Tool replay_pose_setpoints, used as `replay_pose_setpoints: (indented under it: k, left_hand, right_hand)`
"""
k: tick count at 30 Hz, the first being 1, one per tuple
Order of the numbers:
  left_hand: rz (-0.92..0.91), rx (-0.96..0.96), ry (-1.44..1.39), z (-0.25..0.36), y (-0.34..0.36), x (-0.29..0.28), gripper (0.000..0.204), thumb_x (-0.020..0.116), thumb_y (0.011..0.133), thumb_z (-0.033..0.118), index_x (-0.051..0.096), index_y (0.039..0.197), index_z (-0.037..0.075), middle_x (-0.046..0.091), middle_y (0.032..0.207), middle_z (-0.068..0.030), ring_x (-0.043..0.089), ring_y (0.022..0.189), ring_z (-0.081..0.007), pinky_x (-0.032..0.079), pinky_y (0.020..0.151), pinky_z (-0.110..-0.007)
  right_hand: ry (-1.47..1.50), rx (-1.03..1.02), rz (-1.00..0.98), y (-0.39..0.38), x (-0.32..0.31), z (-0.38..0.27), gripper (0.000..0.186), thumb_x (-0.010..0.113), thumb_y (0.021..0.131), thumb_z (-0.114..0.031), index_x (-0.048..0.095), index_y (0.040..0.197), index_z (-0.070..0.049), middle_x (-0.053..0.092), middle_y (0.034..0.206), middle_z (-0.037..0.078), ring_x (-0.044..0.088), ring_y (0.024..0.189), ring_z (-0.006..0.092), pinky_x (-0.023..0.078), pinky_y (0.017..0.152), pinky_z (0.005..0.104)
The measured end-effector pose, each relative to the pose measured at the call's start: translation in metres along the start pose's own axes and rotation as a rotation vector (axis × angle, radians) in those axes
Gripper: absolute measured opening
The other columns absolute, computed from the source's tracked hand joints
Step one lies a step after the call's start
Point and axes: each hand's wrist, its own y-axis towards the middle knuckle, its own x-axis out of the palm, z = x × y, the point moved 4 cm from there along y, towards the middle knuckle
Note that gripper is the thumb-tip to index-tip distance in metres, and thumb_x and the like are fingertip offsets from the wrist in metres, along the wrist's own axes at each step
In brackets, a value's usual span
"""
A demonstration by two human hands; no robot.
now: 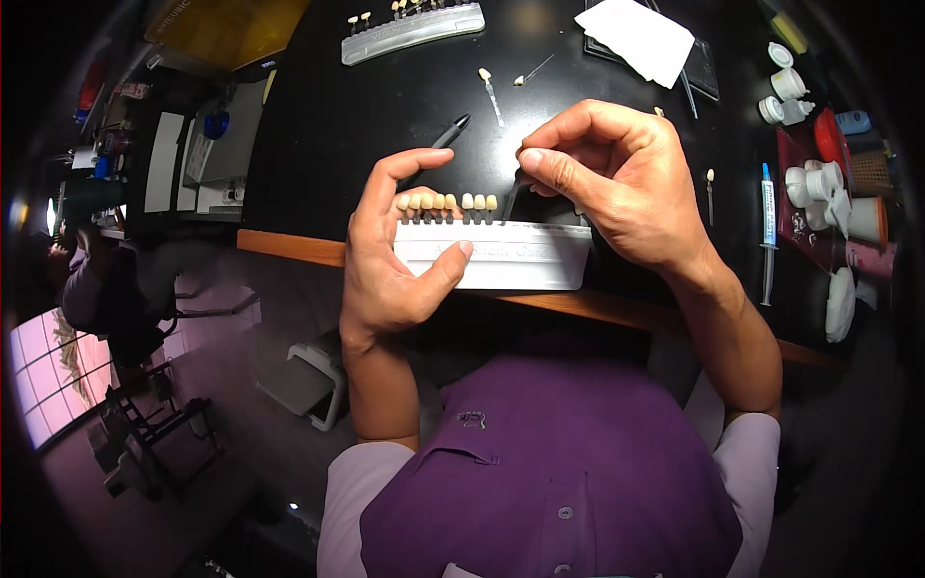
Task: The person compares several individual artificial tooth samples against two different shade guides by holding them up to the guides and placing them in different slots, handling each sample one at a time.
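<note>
Left hand: the left hand point(385, 260) is gripping a white tooth shade guide holder point(501, 255) at its left end, thumb pressing flat on the front face, fingers curling up behind the row of tabs.
Right hand: the right hand point(607, 183) is pinching a single dark-stemmed shade tab point(511, 200) between thumb and forefinger, fingertips closed tight on its top, at the right end of the row.
Where the holder is: it is being held just above the near wooden edge point(289, 249) of the black worktop point(337, 125), partly over the lap.
Tabs in the holder: a row of cream tooth-shaped tabs point(445, 202) is standing upright in the slots (the exact count is hard to read).
Risk, dropped tab: the pinch is taking only the tab's tip, so a slip could be sending it past the table edge to the floor.
Risk, tipped holder: the left hand is carrying the holder by one end only; a sideways pull from the right hand could be tilting it and loosening neighbouring tabs.
Risk, mixed order: loose tabs point(489, 89) are lying apart on the worktop, so a tab could be going into the wrong slot.
Nearby: a second holder point(412, 31) at the far edge, a dark pen point(445, 135), a white tissue point(638, 37), a syringe point(768, 231) and small white jars point(788, 85) to the right (all well apart from the hands).
</note>
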Motion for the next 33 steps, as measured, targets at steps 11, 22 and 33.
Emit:
replay_pose_setpoints:
  k: [11,22,33]
  left_hand:
    - [-0.025,-0.016,-0.001,0.003,0.0,0.0,0.065,0.072,0.074,-0.001,0.05,0.136,0.0,0.064,0.086,-0.0046,0.061,0.079,-0.007,0.049,0.073,-0.022]
    - [-0.065,-0.074,-0.039,0.003,0.004,0.0,0.065,0.07,0.076,-0.002,0.049,0.137,0.001,0.064,0.089,-0.0053,0.061,0.081,-0.0076,0.049,0.073,-0.023]
    - [-0.111,-0.138,-0.101,0.005,0.01,-0.003,0.065,0.07,0.074,-0.002,0.05,0.136,0.0,0.064,0.09,-0.005,0.06,0.082,-0.0071,0.048,0.076,-0.023]
  right_hand:
    - [0.007,0.095,-0.047,-0.002,0.008,0.012,0.009,0.075,0.092,-0.004,0.073,0.095,0.005,0.074,0.083,0.008,0.07,0.076,0.0088,0.056,0.068,0.0229]
    - [0.12,0.223,-0.096,0.001,0.007,0.019,0.013,0.071,0.096,-0.003,0.073,0.102,0.008,0.074,0.085,0.012,0.072,0.076,0.0113,0.059,0.069,0.0231]
    - [0.156,0.273,-0.116,0.001,0.004,0.019,0.018,0.072,0.097,-0.006,0.07,0.104,0.01,0.074,0.086,0.015,0.074,0.078,0.0145,0.06,0.07,0.0224]
